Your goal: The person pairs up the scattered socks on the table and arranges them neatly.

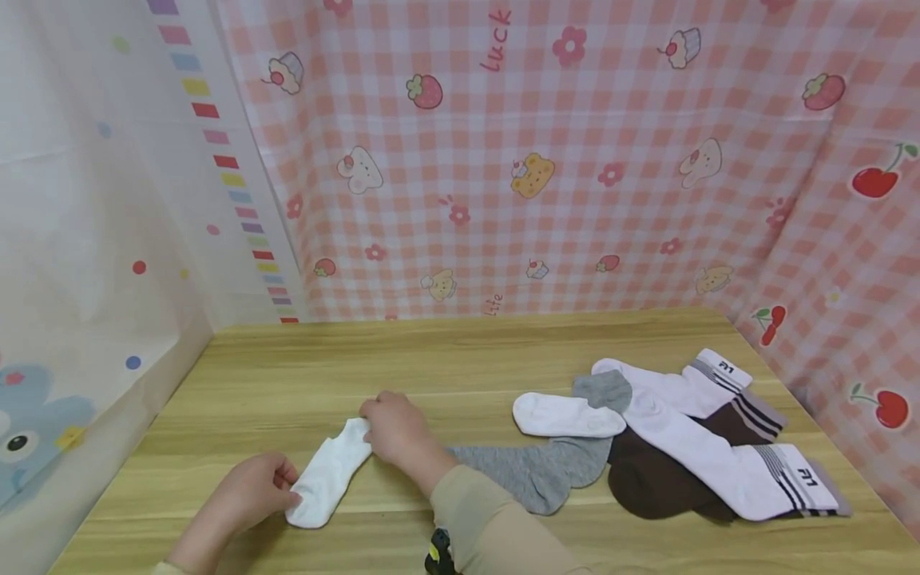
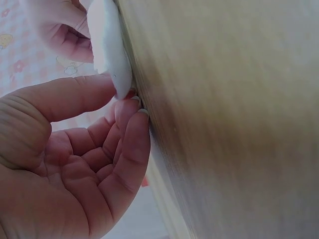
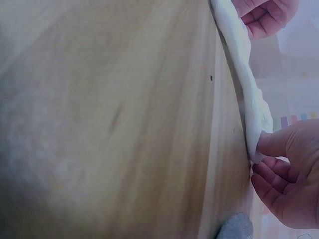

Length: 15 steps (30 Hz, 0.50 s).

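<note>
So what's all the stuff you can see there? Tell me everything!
Held ankle sock: one, white, left of the others
Grey sock: at least one, grey, centre-right, partly covered
Loose ankle sock: one, white, on the grey
Long socks: two, white with dark stripes, right
Brown socks: at least two, brown, partly under the long socks
Table: one, light brown, underneath
Checked cloth: at least one, pink-white, behind
Dotted cloth: one, white, left
Small object: one, black-yellow, bottom centre
Sleeves: two, beige, bottom
Left grip: one, bare, sock's near end
Right grip: one, bare, sock's far end
</note>
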Each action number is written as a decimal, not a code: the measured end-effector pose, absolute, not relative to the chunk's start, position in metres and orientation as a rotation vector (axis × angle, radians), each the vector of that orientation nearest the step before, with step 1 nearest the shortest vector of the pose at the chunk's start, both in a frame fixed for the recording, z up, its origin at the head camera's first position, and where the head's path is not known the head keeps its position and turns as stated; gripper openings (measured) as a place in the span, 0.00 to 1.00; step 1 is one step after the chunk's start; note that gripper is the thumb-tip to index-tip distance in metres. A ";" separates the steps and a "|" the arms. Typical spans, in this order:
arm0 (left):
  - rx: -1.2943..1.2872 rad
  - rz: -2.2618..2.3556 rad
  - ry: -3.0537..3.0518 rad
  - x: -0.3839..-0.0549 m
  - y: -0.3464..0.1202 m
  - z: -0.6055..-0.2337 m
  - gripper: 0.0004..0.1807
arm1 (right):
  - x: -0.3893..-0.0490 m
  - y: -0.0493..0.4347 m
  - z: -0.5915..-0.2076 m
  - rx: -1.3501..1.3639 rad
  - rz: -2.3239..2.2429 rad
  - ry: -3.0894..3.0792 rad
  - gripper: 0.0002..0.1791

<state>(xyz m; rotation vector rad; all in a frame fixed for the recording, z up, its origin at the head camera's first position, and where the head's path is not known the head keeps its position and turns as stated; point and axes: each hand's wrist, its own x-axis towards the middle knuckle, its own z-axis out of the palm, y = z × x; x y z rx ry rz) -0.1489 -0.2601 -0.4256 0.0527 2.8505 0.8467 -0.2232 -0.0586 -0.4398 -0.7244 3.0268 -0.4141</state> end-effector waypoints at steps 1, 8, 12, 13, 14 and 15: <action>0.051 0.845 2.850 -0.149 -0.260 -0.425 0.11 | -0.223 -0.059 -0.440 -0.736 -0.401 3.028 0.15; 0.060 0.813 2.859 -0.150 -0.260 -0.423 0.09 | -0.222 -0.058 -0.441 -0.754 -0.410 3.039 0.12; 0.077 0.786 2.894 -0.150 -0.263 -0.423 0.06 | -0.224 -0.057 -0.442 -0.727 -0.500 3.004 0.07; 0.083 0.786 2.904 -0.150 -0.263 -0.423 0.05 | -0.225 -0.056 -0.442 -0.724 -0.525 2.995 0.07; 0.091 0.787 2.916 -0.151 -0.264 -0.423 0.05 | -0.225 -0.055 -0.442 -0.722 -0.551 2.985 0.06; 0.097 0.794 2.924 -0.151 -0.265 -0.424 0.04 | -0.225 -0.055 -0.442 -0.724 -0.574 2.979 0.06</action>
